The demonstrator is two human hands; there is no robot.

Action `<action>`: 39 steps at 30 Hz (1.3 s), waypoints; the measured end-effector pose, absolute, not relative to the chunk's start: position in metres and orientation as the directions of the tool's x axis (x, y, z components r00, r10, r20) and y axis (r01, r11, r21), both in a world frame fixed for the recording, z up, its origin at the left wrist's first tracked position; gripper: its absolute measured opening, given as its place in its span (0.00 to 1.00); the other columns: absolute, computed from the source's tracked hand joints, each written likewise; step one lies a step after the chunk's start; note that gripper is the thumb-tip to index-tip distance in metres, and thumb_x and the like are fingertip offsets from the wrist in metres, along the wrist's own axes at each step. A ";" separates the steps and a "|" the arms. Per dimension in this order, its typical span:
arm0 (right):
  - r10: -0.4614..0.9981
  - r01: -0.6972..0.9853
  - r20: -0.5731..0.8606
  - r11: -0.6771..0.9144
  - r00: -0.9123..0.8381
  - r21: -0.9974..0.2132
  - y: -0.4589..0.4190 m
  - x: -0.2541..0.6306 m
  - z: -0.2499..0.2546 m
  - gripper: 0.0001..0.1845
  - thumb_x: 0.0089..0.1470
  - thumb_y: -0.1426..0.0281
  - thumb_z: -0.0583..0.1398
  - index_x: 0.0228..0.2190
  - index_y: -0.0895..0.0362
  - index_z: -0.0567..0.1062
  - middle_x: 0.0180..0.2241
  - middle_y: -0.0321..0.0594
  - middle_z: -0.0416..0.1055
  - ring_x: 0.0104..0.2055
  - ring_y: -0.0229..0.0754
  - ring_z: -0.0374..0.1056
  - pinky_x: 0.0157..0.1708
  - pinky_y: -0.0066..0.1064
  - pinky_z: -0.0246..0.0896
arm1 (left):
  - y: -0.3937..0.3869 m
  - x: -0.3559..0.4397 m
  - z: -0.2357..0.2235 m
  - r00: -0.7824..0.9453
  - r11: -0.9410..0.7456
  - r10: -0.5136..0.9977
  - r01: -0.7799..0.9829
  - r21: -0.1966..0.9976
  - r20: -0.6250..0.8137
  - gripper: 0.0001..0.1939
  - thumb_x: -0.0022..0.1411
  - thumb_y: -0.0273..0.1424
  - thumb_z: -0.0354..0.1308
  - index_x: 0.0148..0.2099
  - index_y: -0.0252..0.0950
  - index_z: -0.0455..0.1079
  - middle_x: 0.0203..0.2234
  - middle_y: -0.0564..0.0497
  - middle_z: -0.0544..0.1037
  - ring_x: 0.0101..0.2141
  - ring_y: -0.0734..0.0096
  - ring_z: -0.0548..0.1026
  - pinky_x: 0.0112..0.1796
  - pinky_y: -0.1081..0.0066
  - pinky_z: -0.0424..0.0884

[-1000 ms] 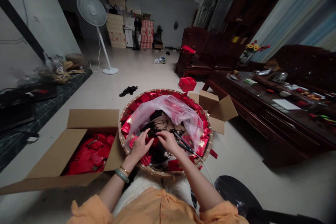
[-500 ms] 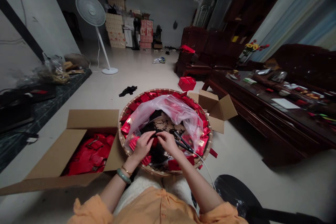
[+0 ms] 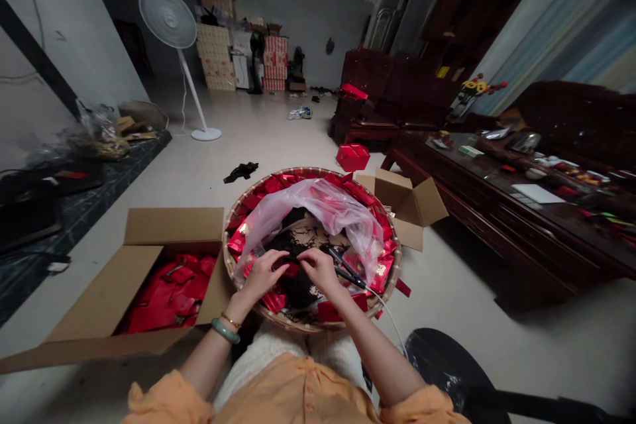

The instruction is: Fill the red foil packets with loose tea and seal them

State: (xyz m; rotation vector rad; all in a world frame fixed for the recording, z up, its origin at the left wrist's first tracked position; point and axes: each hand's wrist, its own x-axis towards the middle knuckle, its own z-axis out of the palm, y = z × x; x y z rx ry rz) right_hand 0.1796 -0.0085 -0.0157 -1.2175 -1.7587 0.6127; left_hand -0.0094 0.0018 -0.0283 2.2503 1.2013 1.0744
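Note:
A round bamboo basket sits in front of me, above my lap, with small red packets around its inside edge. Inside it, an opened clear plastic bag surrounds dark, stringy dried pieces. Over these, my left hand and my right hand face each other. Their thumbs and fingers pinch the upper edge of a small red packet, partly hidden by the fingers. A black tong-like tool with a white cord lies right of my right hand.
An open carton of red packets stands at left; another open carton is beyond the basket's right side. A dark wooden table runs along the right. A black round stool is near my right. A white fan stands farther back.
My hands drew closer together over the packet, then my left hand shifted slightly left, widening the gap. The basket, bag and black tool stay put; the view shifts slightly.

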 end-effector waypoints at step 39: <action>0.823 0.472 0.357 0.552 -0.442 -0.687 0.003 0.174 -0.003 0.15 0.52 0.78 0.55 0.37 0.52 0.77 0.37 0.39 0.76 0.41 0.40 0.70 0.44 0.33 0.63 | 0.008 -0.009 -0.046 0.319 -0.287 0.935 0.429 0.857 0.154 0.29 0.50 0.25 0.58 0.56 0.39 0.61 0.42 0.47 0.76 0.42 0.64 0.75 0.42 0.64 0.72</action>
